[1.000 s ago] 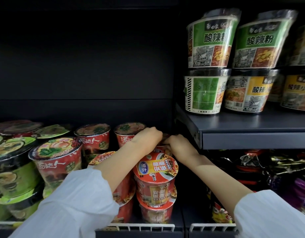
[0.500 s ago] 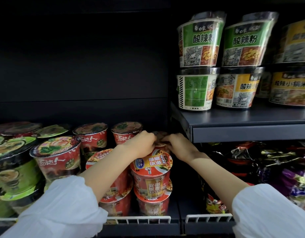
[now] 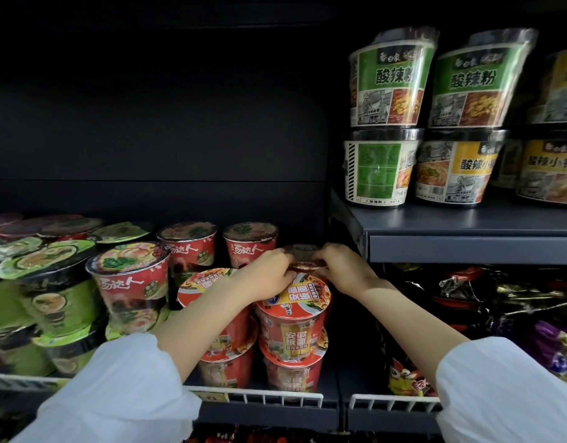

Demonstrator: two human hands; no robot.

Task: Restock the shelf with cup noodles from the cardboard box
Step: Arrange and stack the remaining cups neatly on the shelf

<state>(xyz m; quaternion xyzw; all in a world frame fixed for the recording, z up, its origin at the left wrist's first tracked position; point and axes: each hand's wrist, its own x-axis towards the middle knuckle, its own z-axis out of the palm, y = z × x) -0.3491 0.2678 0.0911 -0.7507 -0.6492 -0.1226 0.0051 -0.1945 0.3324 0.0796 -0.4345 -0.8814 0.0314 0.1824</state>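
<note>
Head view: two hands reach into the lower shelf (image 3: 269,399). The left hand (image 3: 265,276) and the right hand (image 3: 343,266) each curl their fingers round the rim of one cup noodle (image 3: 304,258), held between them behind a front stack of two red cups (image 3: 293,334). A second red stack (image 3: 224,330) stands just left. Three red cups (image 3: 133,279) of another brand sit further left. On the upper shelf (image 3: 467,247), four tubs (image 3: 389,81) show fully, two stacked on two.

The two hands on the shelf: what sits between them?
In the head view, a cup noodle sits between the left hand and right hand, gripped by both.
</note>
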